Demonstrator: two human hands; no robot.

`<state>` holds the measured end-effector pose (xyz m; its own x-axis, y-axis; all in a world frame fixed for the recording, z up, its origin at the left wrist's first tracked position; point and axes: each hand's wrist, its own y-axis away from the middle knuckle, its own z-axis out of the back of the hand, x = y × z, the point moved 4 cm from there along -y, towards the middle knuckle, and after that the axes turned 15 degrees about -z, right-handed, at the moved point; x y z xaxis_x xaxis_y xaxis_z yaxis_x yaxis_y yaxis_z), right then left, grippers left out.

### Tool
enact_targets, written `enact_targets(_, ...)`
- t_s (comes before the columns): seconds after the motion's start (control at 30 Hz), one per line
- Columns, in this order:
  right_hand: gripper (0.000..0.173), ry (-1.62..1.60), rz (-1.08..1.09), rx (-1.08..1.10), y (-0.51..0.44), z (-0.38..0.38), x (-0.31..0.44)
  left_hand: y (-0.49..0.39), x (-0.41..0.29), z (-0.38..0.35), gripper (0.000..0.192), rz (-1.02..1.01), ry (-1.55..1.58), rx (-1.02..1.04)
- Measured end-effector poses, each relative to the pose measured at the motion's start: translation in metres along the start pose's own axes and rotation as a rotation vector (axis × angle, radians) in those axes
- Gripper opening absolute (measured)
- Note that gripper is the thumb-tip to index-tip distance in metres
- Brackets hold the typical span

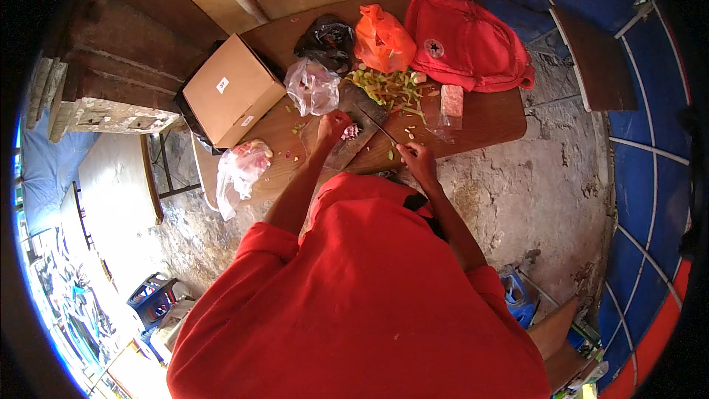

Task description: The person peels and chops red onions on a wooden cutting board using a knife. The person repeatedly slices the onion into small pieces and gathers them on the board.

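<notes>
A dark cutting board (360,147) lies on the wooden table in front of me. My right hand (418,160) is closed around the handle of a knife (376,124), whose blade reaches up and left across the board. Chopped purplish-white pieces, perhaps onion or shallot, form a small pile (350,132) on the board. My left hand (334,124) is just up and left of that pile, its fingers bent; whether it pinches a piece cannot be told. Sliced green and yellow vegetables (390,88) are heaped at the board's far right.
Around the board on the table (487,122) are a cardboard box (232,94), a clear plastic bag (313,86), a black bag (327,39), an orange bag (384,39), a red backpack (471,44), a wrapped pinkish block (452,101) and another filled clear bag (243,169) near the left edge.
</notes>
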<state>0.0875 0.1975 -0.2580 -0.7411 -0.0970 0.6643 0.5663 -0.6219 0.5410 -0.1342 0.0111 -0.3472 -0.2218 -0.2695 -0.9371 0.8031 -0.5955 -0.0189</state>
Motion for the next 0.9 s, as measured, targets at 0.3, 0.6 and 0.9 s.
enact_targets(0.3,0.037,0.011,0.042,0.087,0.013,-0.043,0.016,0.047,0.021,0.032,0.015,0.162,0.299,0.034)
enact_targets(0.6,0.036,-0.114,-0.035,0.043,0.045,-0.080,0.005,0.068,0.037,0.059,0.020,0.087,0.283,0.114)
enact_targets(0.9,0.036,-0.160,-0.039,-0.055,0.066,-0.087,-0.014,0.082,0.033,0.059,0.023,0.230,0.570,0.108)
